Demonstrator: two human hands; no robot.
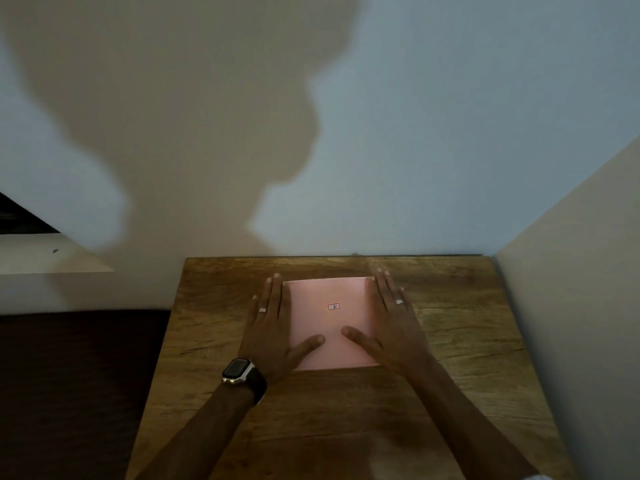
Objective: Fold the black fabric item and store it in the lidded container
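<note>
A flat pink box [332, 299] with a small red-framed label on its lid lies on the wooden table [450, 323], near the far edge. My left hand [273, 327] lies flat along the box's left side, its thumb resting on the lid. My right hand [391, 320] lies flat along the right side, thumb also on the lid. Both hands touch the box with fingers stretched out. No black fabric item is visible; the box is closed.
The table stands against a pale wall [415, 133] at the back and another wall [571, 271] on the right. A dark surface [76, 375] lies left of the table. A white ledge [52, 258] sits at the far left.
</note>
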